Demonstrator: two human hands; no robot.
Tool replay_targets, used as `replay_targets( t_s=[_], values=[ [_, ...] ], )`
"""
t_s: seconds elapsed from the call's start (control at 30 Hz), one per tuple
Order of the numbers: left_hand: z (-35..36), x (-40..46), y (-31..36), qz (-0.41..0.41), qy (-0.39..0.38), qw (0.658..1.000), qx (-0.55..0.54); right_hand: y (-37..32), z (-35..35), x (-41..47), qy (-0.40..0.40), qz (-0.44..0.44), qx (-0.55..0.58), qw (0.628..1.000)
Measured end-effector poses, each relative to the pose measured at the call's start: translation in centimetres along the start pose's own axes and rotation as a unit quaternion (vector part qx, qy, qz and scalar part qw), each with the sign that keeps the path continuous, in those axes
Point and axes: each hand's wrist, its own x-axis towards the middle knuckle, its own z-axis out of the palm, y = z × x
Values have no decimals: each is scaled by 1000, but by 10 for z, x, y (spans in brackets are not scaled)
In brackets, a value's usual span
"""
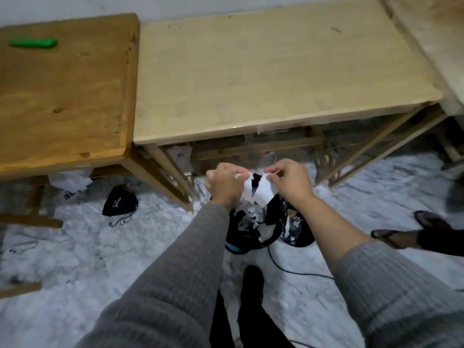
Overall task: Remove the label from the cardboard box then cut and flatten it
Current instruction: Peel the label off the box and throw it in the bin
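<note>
Grip: left hand (224, 184) and right hand (288, 180) pinching torn white label (261, 188) at 9 and 3 o'clock edges | Position: above black bin (253, 228) | Surroundings: green cutter (34, 43) on brown table (62, 96), 10 o'clock.

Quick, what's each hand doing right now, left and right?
Left hand: pinching the left side of the white label paper.
Right hand: pinching its right side, over the black bin.
</note>
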Motion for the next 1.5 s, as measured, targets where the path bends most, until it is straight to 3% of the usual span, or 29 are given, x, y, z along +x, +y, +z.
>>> replay_targets(
  t_s=[0.17, 0.33, 0.57, 0.67, 0.8, 0.9, 1.13, 1.33, 1.5],
  values=[
    [55, 44, -48, 22, -30, 999, 31, 52, 55, 26, 4, 71, -19, 997],
    [116, 84, -117, 17, -48, 994, 99, 119, 136, 53, -27, 71, -46, 996],
    [177, 116, -176, -87, -169, 974, 125, 190, 220, 82, -68, 98, -64, 991],
    [189, 122, -186, -89, -159, 975, 131, 197, 227, 82, -78, 128, -117, 982],
    [186, 121, -186, -62, -172, 974, 130, 197, 229, 81, -84, 163, -41, 982],
    [178, 117, -178, -46, -163, 978, 119, 191, 221, 77, -69, 154, 7, 986],
    [163, 97, -163, -11, -155, 979, 135, 172, 200, 61, -31, 127, -13, 991],
    [158, 80, -153, 14, -194, 973, 123, 156, 182, 53, 18, 134, 195, 971],
    [165, 71, -155, 56, -120, 979, 155, 157, 179, 46, 10, 165, 235, 958]
  ],
)
